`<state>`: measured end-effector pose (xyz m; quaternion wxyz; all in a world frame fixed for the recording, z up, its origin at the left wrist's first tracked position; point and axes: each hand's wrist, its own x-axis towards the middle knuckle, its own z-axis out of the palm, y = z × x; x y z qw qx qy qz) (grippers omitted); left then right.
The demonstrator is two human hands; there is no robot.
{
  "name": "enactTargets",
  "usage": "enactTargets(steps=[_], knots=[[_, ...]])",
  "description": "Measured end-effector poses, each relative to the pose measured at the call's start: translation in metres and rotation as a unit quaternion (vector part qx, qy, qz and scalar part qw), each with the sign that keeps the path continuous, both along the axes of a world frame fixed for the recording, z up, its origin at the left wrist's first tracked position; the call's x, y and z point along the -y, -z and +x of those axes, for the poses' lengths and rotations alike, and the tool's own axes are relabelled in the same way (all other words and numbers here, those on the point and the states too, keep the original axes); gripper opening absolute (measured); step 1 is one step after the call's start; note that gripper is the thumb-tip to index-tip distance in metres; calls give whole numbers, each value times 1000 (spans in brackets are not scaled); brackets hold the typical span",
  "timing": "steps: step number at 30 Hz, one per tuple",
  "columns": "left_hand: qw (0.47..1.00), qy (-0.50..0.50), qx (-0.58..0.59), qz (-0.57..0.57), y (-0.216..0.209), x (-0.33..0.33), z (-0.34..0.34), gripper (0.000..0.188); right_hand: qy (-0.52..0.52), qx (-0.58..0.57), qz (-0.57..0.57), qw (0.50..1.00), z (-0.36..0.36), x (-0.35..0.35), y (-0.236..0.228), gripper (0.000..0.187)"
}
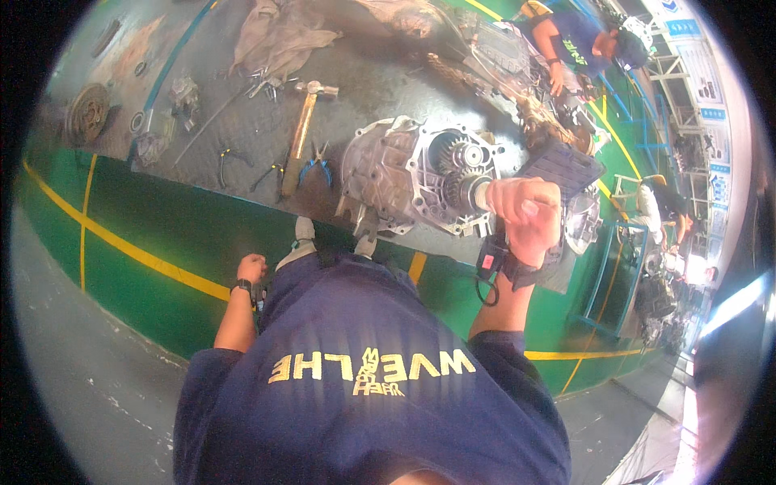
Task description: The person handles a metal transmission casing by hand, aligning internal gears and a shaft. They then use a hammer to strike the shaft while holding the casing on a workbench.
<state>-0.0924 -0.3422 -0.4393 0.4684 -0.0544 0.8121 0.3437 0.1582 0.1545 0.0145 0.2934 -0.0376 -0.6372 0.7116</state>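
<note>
An opened gearbox housing (384,170) of grey metal lies at the near edge of the workbench, its gears (467,153) showing on the right side. My right hand (527,214) is closed in a fist round the end of a gear shaft (482,196) that points out of the housing; the fist hides most of that end. Down beside my left hip, away from the bench, hangs my left hand (252,268) with curled fingers and nothing visible in it.
Left of the gearbox lie a hammer (305,121), blue-handled pliers (316,167) and other pliers (232,164). Metal parts (153,137) and a round disc (87,115) sit farther left. A dark tray (562,171) is beyond my right fist. Across the bench a co-worker (570,44) leans over parts.
</note>
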Motion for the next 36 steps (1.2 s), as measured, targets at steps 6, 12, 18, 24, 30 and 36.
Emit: enactTargets(steps=[6, 12, 18, 24, 30, 36], knots=[[999, 2, 16, 29, 9, 4, -4, 23, 247, -56, -73, 965, -12, 40, 7, 37], [996, 78, -34, 10, -9, -7, 7, 23, 128, -11, -69, 989, 1, 18, 6, 35], [999, 32, 30, 17, -35, -19, 7, 25, 165, -38, -88, 982, -1, 20, 7, 34], [997, 75, -24, -5, -74, -55, -4, 25, 249, -111, -132, 953, 0, 30, 17, 25], [958, 187, -167, 140, -174, -151, -13, 29, 302, 35, 69, 950, 59, 28, 23, 23], [908, 212, -249, 262, -335, -275, 26, 28, 348, 95, -89, 928, 108, 32, 86, 21]])
